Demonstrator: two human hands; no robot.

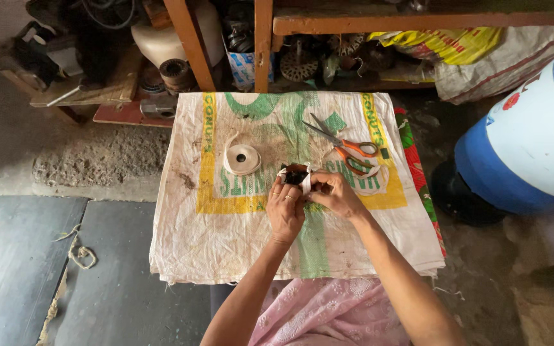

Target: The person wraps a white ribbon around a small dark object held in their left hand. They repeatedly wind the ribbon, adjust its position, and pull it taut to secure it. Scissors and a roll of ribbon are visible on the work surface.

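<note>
1. A small dark coil part, partly wrapped in white tape, is held above the sack-covered worktop, just right of the tape roll.
2. Left hand fingers are clenched on it; right hand fingers pinch the tape.
3. Tape is best kept taut and overlapped evenly; orange-handled scissors lie just beyond.

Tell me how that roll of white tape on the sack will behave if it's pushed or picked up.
The roll of white tape lies flat on the woven sack, so a push would probably slide it, not roll it. It looks small and likely light. Its loose end curls upward, so the strip is probably floppy and may trail when lifted.
</note>
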